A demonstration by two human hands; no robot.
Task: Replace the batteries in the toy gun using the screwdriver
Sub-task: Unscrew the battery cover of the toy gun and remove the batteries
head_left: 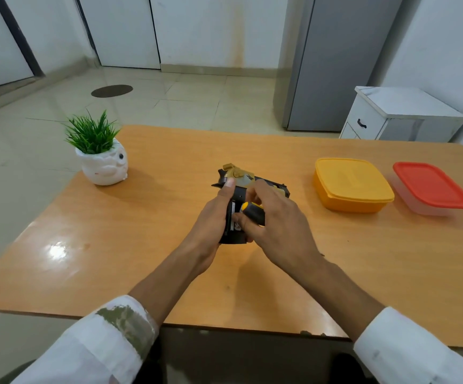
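Item: toy gun, black w/ gold slide. Loc: mid-desk, roughly centred betw. left & right edges, nearer the far edge than the near one; held just above the desk, grip end toward the person, barrel pointing to the right edge.

Left hand: closed round the grip from the left, thumb up along the rear of the slide.

Right hand: curled shut on the screwdriver (yellow/black handle), fingers also touching the grip's side. Tip hidden; cannot tell if it sits in a screw.

Handling (est.): hard plastic shell, prob. light, stiff, smooth & a bit slippery. Best hold = full wrap of the grip, thumb bracing the slide, so the body won't twist under driver torque. Battery cover & screw likely small, easy to lose or strip.

Other: owl planter near far-left corner; yellow box & red-lidded box toward the right edge, well apart from the gun.
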